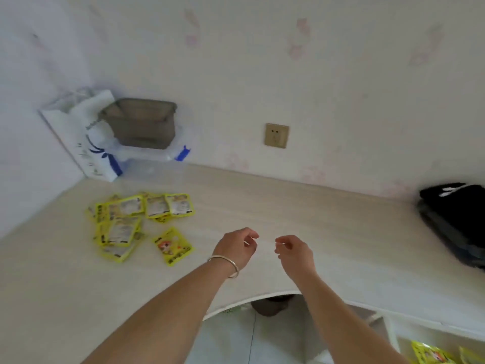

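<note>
My left hand point(237, 246), with a silver bangle on its wrist, hovers over the middle of the pale wooden desk point(328, 227). My right hand point(295, 252) is close beside it, a short gap between them. Thumb and fingers of both hands are curled towards each other as if pinching. A faint clear sheen lies between them, too blurred to tell whether anything is held. A single yellow packet point(173, 246) lies face up just left of my left hand. A loose heap of several yellow packets point(131, 219) lies further left.
In the far left corner stand a grey basket point(141, 122) on a clear plastic box point(154, 166) and a white paper bag point(78, 132). A black bag point(456, 222) sits at the right edge. A wall socket point(276, 135) is behind. More yellow packets point(433, 354) lie in a shelf below right.
</note>
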